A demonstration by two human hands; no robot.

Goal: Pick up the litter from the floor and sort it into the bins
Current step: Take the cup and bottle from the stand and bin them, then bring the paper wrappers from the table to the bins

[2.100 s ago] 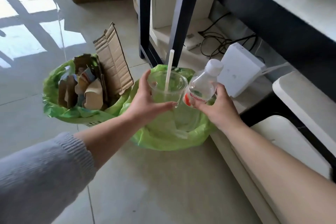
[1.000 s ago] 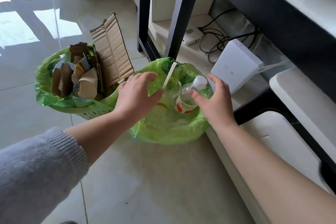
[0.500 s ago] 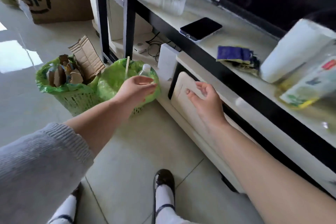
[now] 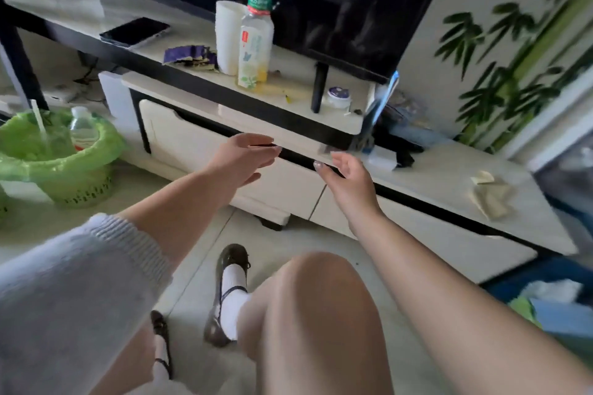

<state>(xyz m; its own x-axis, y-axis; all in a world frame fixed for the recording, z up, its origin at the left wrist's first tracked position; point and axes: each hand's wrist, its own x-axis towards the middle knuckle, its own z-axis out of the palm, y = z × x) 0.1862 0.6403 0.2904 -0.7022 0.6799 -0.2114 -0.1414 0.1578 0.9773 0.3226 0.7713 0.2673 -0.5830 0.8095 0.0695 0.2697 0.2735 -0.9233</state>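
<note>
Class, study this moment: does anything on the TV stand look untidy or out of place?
Yes. A torn purple wrapper lies crumpled beside the white cups, and crumpled beige paper sits on the lower stand top at the right. Both hands are empty.

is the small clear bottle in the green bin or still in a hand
In the bin. The small clear bottle stands inside the green-lined bin beside the straw; left hand and right hand are empty.
</note>
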